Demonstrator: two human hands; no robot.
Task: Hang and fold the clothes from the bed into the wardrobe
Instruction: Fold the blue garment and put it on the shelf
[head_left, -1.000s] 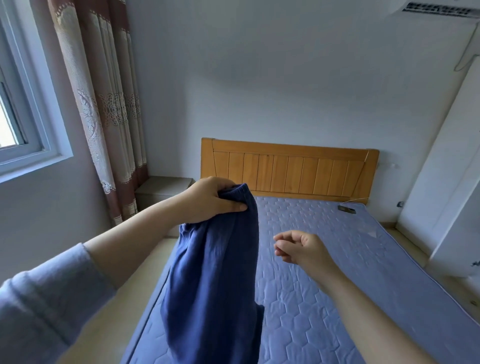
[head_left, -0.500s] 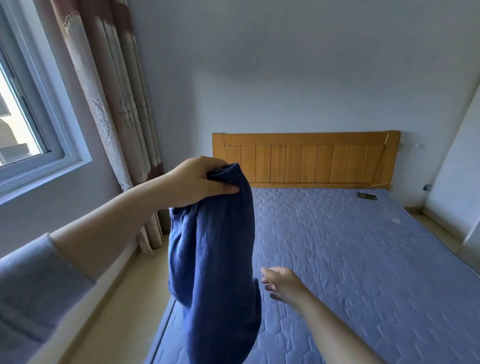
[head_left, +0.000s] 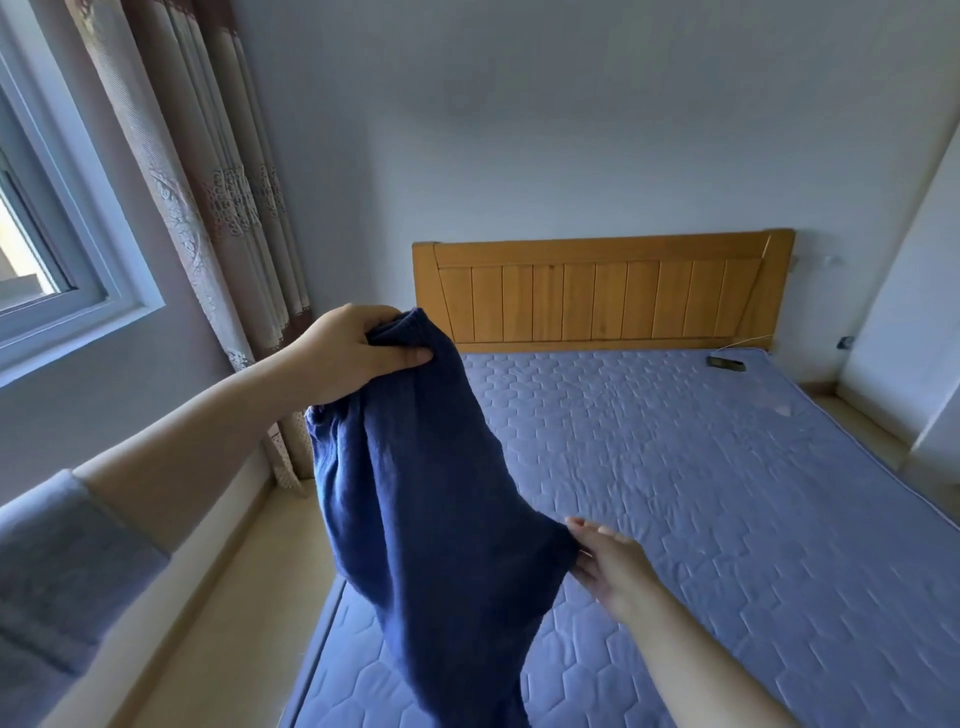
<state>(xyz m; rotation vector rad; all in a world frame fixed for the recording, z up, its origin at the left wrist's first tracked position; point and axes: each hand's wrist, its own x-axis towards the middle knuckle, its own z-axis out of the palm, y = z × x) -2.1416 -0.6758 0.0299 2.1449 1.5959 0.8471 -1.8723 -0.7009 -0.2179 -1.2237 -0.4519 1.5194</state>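
Left hand (head_left: 353, 358) grips navy garment (head_left: 431, 519) aloft — right hand (head_left: 615, 569) pinches its edge.

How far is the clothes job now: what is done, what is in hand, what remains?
Done, it seems: the mattress shows no other clothes, only a small dark object near the headboard. In hand: the left hand grips the top of a blue garment; the right hand appears to pinch its side edge. Left: this garment hangs loose, not yet folded or hung.

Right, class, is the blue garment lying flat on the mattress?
No, the left hand grips the garment by its top, so it hangs in the air above the mattress.
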